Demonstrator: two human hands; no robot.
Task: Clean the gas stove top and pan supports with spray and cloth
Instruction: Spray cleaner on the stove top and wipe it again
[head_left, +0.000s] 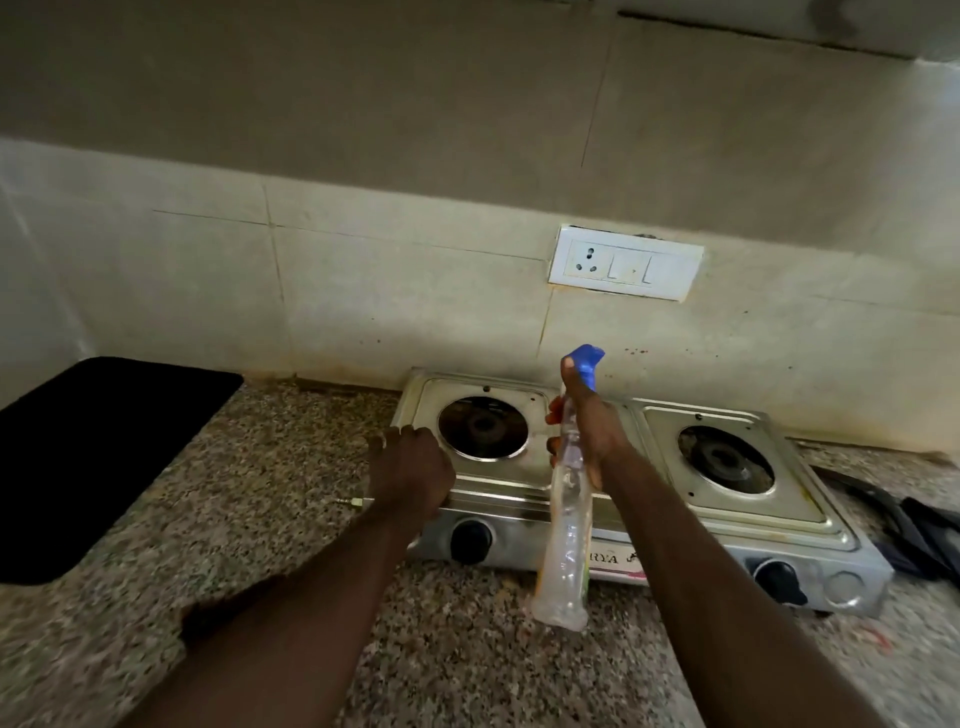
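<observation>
Right hand (592, 436) grips spray bottle (569, 525) upright, blue head uppermost; left hand (410, 467) clasps the stove (818, 527) edge

The right hand (592, 436) grips a clear spray bottle (569, 525) by its neck above the two-burner gas stove (810, 499). The left hand (410, 467) holds the stove's 9 o'clock edge. A black mat (98, 457) lies on the tabletop (260, 519) at 9 o'clock.

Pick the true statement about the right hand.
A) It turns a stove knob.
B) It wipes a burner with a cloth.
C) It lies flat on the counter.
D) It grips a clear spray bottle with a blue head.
D: the right hand is curled round the neck of the spray bottle, held up in front of the gas stove, while the left hand holds the stove's left edge.
</observation>
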